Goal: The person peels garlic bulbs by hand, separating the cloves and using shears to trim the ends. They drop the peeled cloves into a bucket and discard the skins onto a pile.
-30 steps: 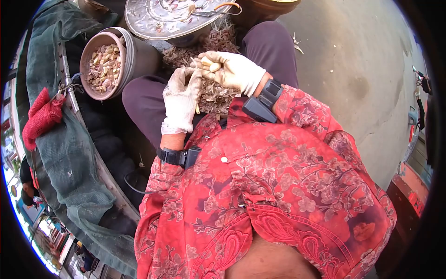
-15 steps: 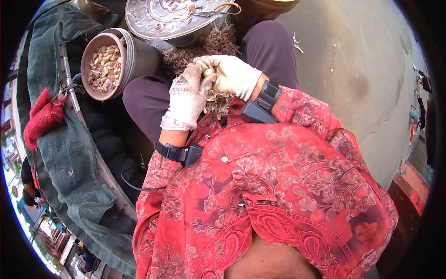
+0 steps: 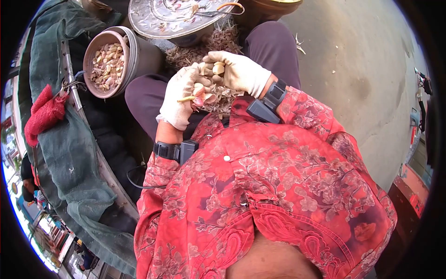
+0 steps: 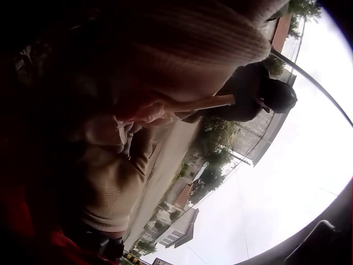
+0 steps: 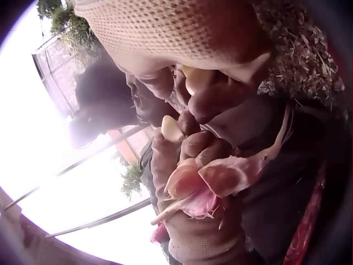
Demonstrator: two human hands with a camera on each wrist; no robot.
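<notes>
Both hands wear white knit gloves and meet over my lap. My left hand [image 3: 188, 90] grips a partly split garlic bulb [image 3: 200, 99] with pink skins and a pale stem sticking out to the left. In the right wrist view the garlic bulb [image 5: 205, 185] lies in the left hand's curled fingers [image 5: 190, 146]. My right hand [image 3: 218, 67] holds peeled garlic cloves [image 3: 217, 69] in its curled fingers, just above the bulb and touching the left hand. The left wrist view shows the dark left glove and the bulb's stem [image 4: 205, 102] against the sky.
A grey bucket [image 3: 134, 51] with a strainer full of peeled cloves [image 3: 106, 63] stands at the upper left. A metal basin [image 3: 169, 18] sits beyond a heap of garlic skins [image 3: 190, 52]. Green netting [image 3: 69, 149] and a red mesh bag [image 3: 44, 114] lie left. Concrete ground [image 3: 362, 69] spreads right.
The hands pressed together half a second ago and have now parted slightly. The left hand has turned palm-up, showing the pink bulb; the right hand has come away with cloves.
</notes>
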